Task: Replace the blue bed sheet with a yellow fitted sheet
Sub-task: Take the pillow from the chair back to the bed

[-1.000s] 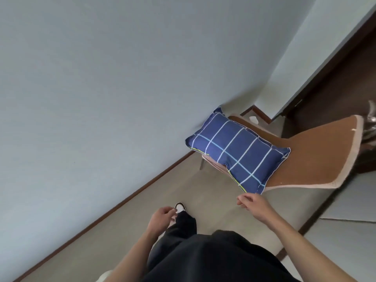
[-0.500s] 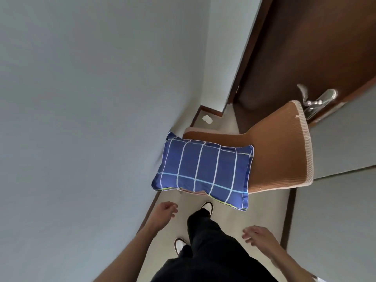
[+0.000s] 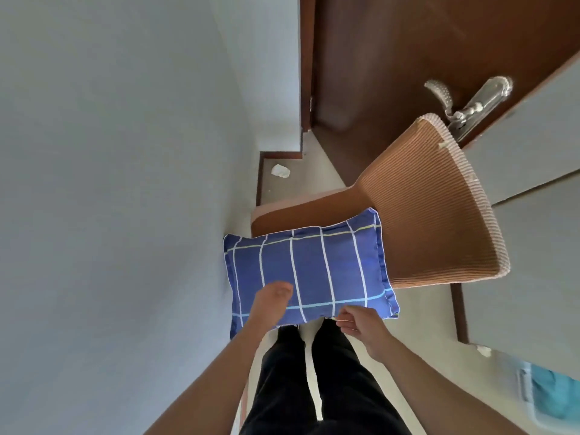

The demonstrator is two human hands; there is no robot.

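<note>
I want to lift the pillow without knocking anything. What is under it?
The blue checked pillow lies on the brown chair seat, its near end overhanging the floor. The left hand rests on top. Whatever else lies beneath is hidden.

No text, label, brand, number or sign can be read anywhere in this view. The blue pillow with white grid lines (image 3: 309,271) carries only its woven pattern, and the brown ribbed chair (image 3: 423,221) and dark brown wooden door (image 3: 408,58) bear no lettering.
</note>
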